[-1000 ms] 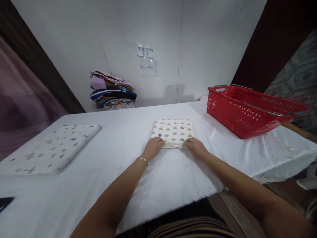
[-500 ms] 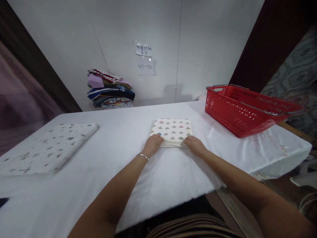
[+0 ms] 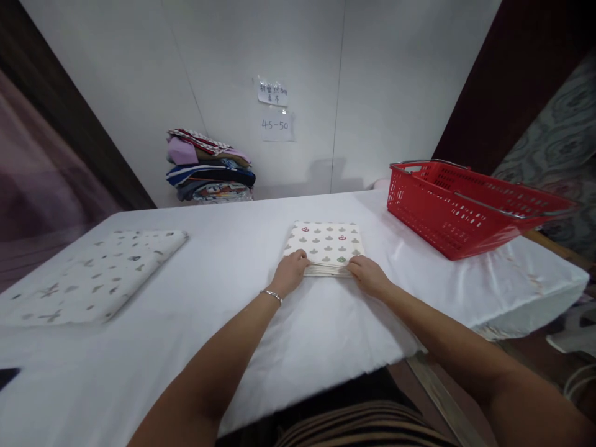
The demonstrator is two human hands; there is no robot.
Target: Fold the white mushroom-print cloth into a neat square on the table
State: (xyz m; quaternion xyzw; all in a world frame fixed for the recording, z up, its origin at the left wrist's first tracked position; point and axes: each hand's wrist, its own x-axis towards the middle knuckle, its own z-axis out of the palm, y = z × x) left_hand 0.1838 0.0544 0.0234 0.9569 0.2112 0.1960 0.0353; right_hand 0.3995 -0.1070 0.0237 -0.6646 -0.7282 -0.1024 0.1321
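Observation:
A white folded cloth (image 3: 328, 242) with grey, red and green anchor-like prints lies flat in front of me, its layered folds facing my body. My left hand (image 3: 292, 272) grips its near left corner, with the fingertips on top. At the near right corner, my right hand (image 3: 367, 274) pinches the layers in the same way. Both thumbs are mostly hidden against the folded edge. A second white cloth (image 3: 100, 279) with grey prints lies folded at the left, apart from my hands.
A red plastic basket (image 3: 433, 214) with metal handles stands at the right on the white-covered table (image 3: 223, 261). Several folded garments (image 3: 212, 167) are piled beyond the far edge. Two paper notes (image 3: 275, 126) hang on the wall. A dark item (image 3: 7, 377) shows at the left edge.
The view has shifted very slightly. My left fingers have moved a little on the near left corner of the cloth; my right hand keeps its place.

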